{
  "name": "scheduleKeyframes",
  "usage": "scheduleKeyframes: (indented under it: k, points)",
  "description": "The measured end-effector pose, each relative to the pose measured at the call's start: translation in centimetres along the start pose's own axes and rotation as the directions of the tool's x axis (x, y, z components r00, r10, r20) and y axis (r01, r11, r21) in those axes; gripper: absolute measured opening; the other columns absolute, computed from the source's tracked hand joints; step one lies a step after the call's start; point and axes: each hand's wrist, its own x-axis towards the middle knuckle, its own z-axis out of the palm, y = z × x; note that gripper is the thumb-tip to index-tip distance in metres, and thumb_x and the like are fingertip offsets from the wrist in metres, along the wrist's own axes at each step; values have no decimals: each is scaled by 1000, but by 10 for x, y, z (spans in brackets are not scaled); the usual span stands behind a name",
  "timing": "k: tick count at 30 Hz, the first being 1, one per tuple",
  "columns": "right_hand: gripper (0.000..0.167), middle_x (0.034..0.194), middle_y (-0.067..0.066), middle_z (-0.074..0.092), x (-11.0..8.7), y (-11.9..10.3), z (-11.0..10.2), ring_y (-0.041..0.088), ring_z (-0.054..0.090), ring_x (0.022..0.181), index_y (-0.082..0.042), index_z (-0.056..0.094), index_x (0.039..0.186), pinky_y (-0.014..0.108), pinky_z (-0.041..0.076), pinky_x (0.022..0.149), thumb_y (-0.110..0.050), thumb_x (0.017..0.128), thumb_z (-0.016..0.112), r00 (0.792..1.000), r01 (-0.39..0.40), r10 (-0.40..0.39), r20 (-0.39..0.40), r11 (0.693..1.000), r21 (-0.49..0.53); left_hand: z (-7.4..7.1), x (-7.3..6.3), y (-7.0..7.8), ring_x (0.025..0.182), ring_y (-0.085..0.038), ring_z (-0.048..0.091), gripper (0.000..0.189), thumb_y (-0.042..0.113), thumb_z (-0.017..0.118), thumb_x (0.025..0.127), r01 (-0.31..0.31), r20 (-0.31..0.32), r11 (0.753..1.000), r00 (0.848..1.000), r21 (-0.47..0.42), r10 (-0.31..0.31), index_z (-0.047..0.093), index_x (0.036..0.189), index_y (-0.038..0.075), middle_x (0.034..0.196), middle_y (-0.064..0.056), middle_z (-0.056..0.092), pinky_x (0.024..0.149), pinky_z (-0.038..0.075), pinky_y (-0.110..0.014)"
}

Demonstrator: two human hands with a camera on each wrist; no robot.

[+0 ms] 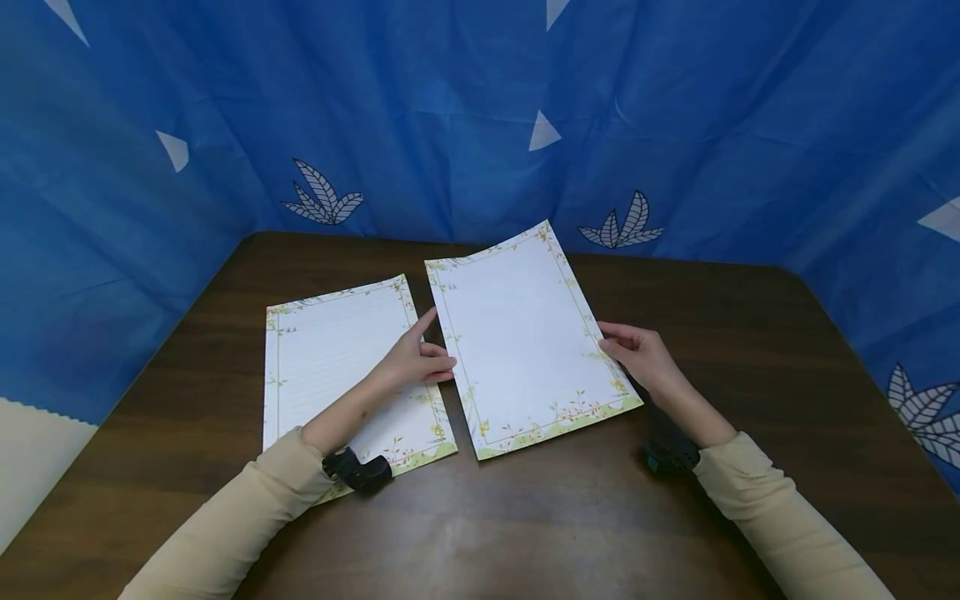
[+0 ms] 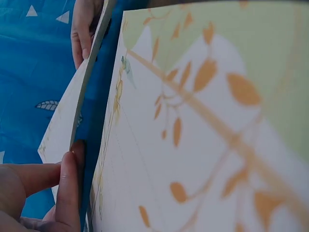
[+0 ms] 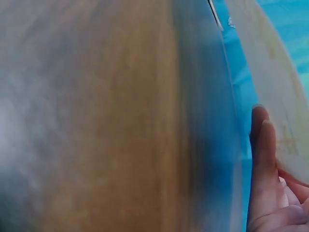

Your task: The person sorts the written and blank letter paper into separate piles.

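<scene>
A stack of letter paper with a leafy printed border is gripped between both hands in the head view, seemingly raised off the table and slightly curved. My left hand pinches its left edge, index finger stretched along it. At the right edge my right hand holds it between thumb and fingers. Its thickness shows edge-on in the left wrist view as a thick paper edge. A second, lined letter paper with the same border lies at the left, partly under my left forearm.
The dark wooden table carries the papers. A blue curtain with white leaf prints hangs behind and at the sides. Dark wrist devices sit on both wrists, the left one above the lower edge of the lined paper.
</scene>
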Motion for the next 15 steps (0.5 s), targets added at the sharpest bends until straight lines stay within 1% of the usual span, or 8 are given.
scheduleKeyframes:
  k: [5,10,12,15]
  points:
    - [40,107,21,59,2,2,0,20,55,82,2,49,134,23,49,65,-11,96,54,1000,-2,3,19,999,-34,4,2,2,71,-18,64,89,-8,60,87,38,-6,999,999,37,-38,3,151,14,84,-13,61,70,55,-32]
    - [39,105,20,60,3,5,0,23,55,80,2,50,133,25,49,63,-9,96,54,999,15,-12,48,997,-71,4,3,2,68,-19,65,89,-8,61,86,58,-11,995,998,81,-57,3,151,10,83,-14,61,68,55,-32]
    - [38,104,20,61,4,6,0,24,55,78,3,51,132,26,49,62,-8,95,54,998,39,-35,49,994,-100,4,4,2,66,-19,66,89,-6,62,86,68,-9,993,998,97,-68,3,151,9,82,-15,61,65,55,-30]
    - [36,98,17,62,5,8,1,24,53,74,3,55,128,27,46,59,-7,93,58,996,88,-82,39,980,-181,4,4,4,63,-20,66,88,-3,63,87,81,-1,985,997,150,-82,2,150,6,81,-16,61,61,55,-27]
